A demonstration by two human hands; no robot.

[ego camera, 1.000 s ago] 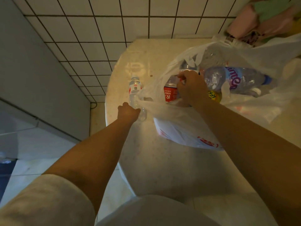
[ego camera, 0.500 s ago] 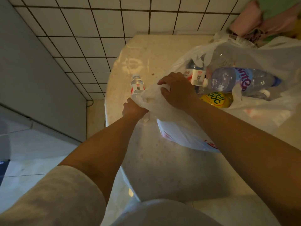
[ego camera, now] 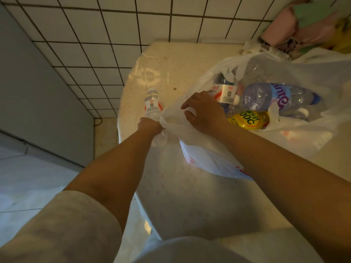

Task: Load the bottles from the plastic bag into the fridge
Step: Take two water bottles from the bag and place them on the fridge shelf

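A white translucent plastic bag [ego camera: 212, 158] lies open on the pale table [ego camera: 190, 196]. Inside it I see a large clear bottle with a blue label [ego camera: 275, 97], a yellow-labelled bottle [ego camera: 248, 119] and a small bottle with a white and red label [ego camera: 225, 92]. A small water bottle [ego camera: 152, 107] lies on the table just left of the bag. My left hand [ego camera: 150, 126] is a fist gripping the bag's bunched left edge, over that bottle's lower end. My right hand [ego camera: 205, 112] pinches the bag's near rim.
A tiled wall [ego camera: 133, 35] stands behind the table. To the left there is a grey panel [ego camera: 38, 88], with pale floor [ego camera: 28, 177] below it. Pink and green cloth [ego camera: 303, 21] is heaped at the back right. The table's rounded edge runs near my left forearm.
My right hand has come out of the bag, away from a red-labelled bottle, and taken the near rim. The bag mouth is spread wider. My left hand has stayed at the bag's left edge.
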